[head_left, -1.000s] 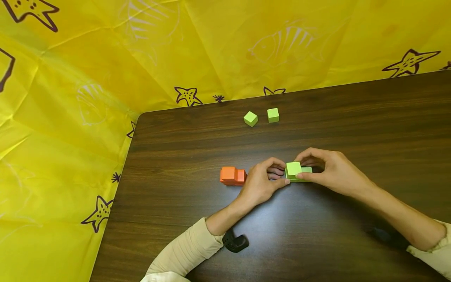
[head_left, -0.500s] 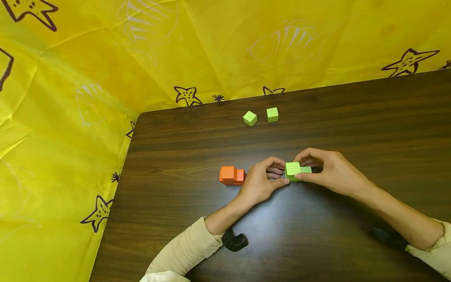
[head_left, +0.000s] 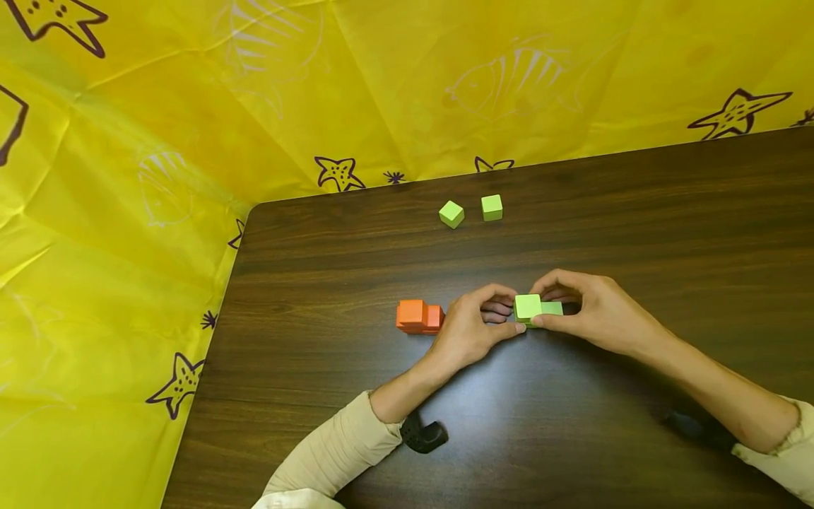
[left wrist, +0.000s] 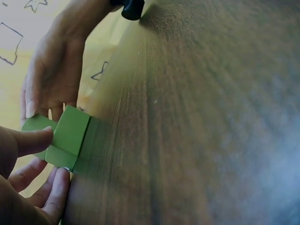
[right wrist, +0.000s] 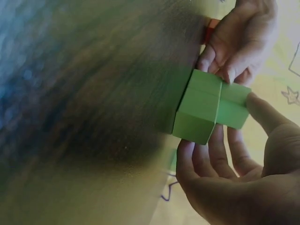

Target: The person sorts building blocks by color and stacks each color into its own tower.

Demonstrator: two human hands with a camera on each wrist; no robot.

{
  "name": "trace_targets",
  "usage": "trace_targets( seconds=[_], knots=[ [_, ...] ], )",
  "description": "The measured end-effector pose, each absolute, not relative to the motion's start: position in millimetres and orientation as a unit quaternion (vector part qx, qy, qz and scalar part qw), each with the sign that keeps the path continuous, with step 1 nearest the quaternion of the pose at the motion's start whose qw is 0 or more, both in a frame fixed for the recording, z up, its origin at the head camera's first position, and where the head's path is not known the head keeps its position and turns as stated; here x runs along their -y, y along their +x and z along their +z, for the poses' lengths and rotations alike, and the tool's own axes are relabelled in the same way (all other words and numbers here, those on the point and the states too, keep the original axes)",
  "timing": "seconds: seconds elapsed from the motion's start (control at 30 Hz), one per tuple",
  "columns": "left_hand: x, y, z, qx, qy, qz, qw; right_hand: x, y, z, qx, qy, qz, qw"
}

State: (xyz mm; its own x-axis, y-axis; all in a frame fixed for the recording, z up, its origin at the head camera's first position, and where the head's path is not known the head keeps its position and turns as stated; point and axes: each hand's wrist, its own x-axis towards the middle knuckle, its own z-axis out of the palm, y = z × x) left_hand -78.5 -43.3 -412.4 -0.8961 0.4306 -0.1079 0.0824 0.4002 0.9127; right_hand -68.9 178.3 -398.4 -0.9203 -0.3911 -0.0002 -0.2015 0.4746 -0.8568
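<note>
In the head view, a light green cube (head_left: 527, 307) sits raised on a lower row of green blocks (head_left: 552, 308) on the dark table. My right hand (head_left: 598, 311) pinches this upper cube between thumb and fingertips. From the left side, my left hand (head_left: 473, 325) steadies the lower blocks with its thumb and fingers. The right wrist view shows the lower green block (right wrist: 199, 105) near the tabletop, with the upper cube (right wrist: 234, 107) against it and my right thumb at its edge. Fingers hide part of the joins between blocks.
An orange block stack (head_left: 416, 316) stands just left of my left hand. Two loose green cubes, the left one turned askew (head_left: 451, 214) and the right one squarer (head_left: 492, 208), lie toward the table's far edge. A yellow patterned cloth (head_left: 394, 92) borders the table (head_left: 318, 283).
The upper green cube and my right hand have shifted very slightly toward the near side. My left hand stays almost where it was; the orange stack and loose cubes stay put.
</note>
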Motion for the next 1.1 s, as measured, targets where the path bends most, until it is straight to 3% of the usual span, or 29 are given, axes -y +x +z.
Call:
trace_targets(
  seconds=[0.6,1.1],
  knots=[
    [43,-78,-412,-0.823,0.15,0.519,0.174,-183,-76,-388,-0.847,-0.208,-0.477,0.111],
    [43,-78,-412,-0.829,0.153,0.51,0.17,-181,-104,-368,-0.859,-0.17,-0.474,0.089]
  ],
)
